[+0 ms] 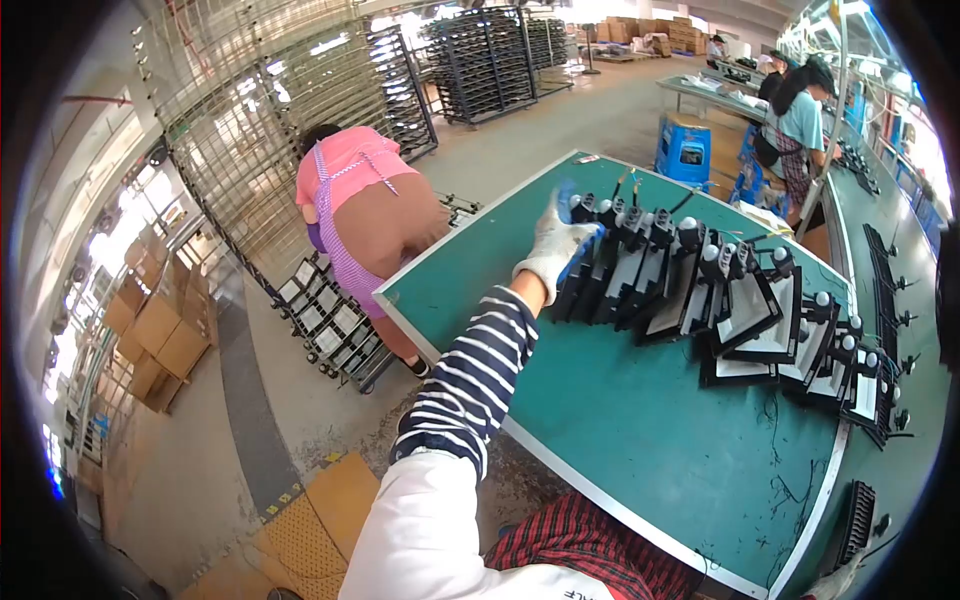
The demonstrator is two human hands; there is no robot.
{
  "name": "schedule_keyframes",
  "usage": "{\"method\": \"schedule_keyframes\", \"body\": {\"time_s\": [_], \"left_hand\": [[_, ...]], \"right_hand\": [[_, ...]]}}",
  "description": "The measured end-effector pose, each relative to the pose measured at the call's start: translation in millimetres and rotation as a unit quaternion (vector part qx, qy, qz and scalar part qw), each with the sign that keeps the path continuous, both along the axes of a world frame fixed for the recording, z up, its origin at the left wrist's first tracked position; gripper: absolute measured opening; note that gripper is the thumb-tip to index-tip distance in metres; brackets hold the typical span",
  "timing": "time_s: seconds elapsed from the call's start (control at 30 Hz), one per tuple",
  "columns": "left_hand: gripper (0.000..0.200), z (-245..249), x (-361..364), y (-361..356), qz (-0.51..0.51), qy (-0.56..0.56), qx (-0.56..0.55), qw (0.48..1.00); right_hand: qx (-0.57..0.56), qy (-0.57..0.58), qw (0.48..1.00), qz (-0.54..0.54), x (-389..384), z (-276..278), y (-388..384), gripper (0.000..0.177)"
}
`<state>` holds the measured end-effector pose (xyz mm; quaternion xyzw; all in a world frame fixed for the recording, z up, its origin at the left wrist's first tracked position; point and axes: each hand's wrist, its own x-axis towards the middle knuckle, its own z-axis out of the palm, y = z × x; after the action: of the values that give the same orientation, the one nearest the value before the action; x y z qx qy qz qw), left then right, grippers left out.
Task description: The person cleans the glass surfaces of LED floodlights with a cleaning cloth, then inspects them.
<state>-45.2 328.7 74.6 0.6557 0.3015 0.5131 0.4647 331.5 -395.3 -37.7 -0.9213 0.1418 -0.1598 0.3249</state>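
My left hand point(560, 245), in a white glove with blue fingertips, reaches to the left end of a row of black lamp-like units point(670, 275) on a green-topped table point(600, 420). Its thumb and fingers are spread apart, the fingertips blurred beside the nearest unit. The units lean on one another and have pale panels, round white knobs and short wires. At the bottom right edge, part of my gloved right hand point(835, 580) shows below a black finned part point(857, 520); its fingers cannot be made out.
A person in a pink top point(360, 165) bends over a low rack of units point(335, 320) left of the table. A long bench point(915, 290) with black parts runs along the right. Behind stand blue stools point(685, 150), seated workers, tall racks point(480, 65) and cardboard boxes point(165, 325).
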Motion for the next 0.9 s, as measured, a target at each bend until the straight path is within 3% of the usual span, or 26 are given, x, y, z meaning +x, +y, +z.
{"method": "schedule_keyframes", "body": {"time_s": [0.03, 0.07, 0.1, 0.13, 0.17, 0.23, 0.33, 0.43, 0.47, 0.5, 0.6, 0.63, 0.7, 0.77, 0.83, 0.9], "left_hand": [[0.09, -13, 4, 21, -0.09, -0.066, -0.043, 0.993], [0.087, -23, 6, 42, -0.077, 0.023, 0.016, 0.997], [0.088, -34, 8, 60, -0.087, 0.025, 0.02, 0.996], [0.086, -37, 11, 67, -0.041, 0.056, 0.07, 0.995], [0.086, -37, 12, 70, 0.003, 0.085, 0.118, 0.989], [0.083, -33, 13, 76, 0.015, 0.142, 0.104, 0.984], [0.079, -6, -2, 51, 0.019, 0.201, 0.114, 0.973], [0.073, 32, -23, 6, 0.035, 0.251, 0.157, 0.954], [0.072, 35, -31, 0, 0.056, 0.273, 0.189, 0.942], [0.071, 40, -39, -7, 0.078, 0.293, 0.22, 0.927], [0.064, 72, -56, -46, 0.075, 0.267, 0.392, 0.877], [0.062, 86, -59, -61, 0.078, 0.258, 0.443, 0.855], [0.059, 106, -50, -82, 0.083, 0.168, 0.565, 0.803], [0.057, 128, -41, -119, 0.101, 0.132, 0.615, 0.771], [0.057, 139, -33, -164, 0.111, 0.138, 0.593, 0.786], [0.064, 117, -4, -211, 0.09, -0.008, 0.498, 0.863]], "right_hand": [[-0.038, 0.021, 0.998, 0.037, 2, 5, 1, 0.057], [-0.076, 0.041, 0.994, 0.074, -2, 16, 2, 0.057], [-0.114, 0.061, 0.985, 0.111, -9, 23, 8, 0.057], [0.012, 0.081, 0.992, 0.092, -20, 31, 26, 0.059], [0.045, -0.038, 0.989, 0.135, 25, -12, -1, 0.059], [0.08, -0.255, 0.931, 0.249, 118, -102, -62, 0.058], [0.27, -0.144, 0.891, 0.337, 95, -84, -19, 0.048], [0.25, -0.174, 0.847, 0.435, -59, 29, 91, 0.052], [0.175, -0.109, 0.902, 0.379, -79, 44, 108, 0.058], [0.227, -0.089, 0.89, 0.386, -68, 30, 110, 0.054], [0.355, -0.052, 0.835, 0.418, -40, -14, 133, 0.045], [0.364, -0.027, 0.777, 0.513, -35, -14, 137, 0.042], [0.353, -0.001, 0.77, 0.532, -51, -13, 170, 0.042], [0.425, -0.01, 0.718, 0.551, -105, -1, 212, 0.053], [0.455, -0.063, 0.654, 0.601, -161, 17, 249, 0.065], [0.471, -0.09, 0.596, 0.644, -220, 41, 270, 0.077]]}}
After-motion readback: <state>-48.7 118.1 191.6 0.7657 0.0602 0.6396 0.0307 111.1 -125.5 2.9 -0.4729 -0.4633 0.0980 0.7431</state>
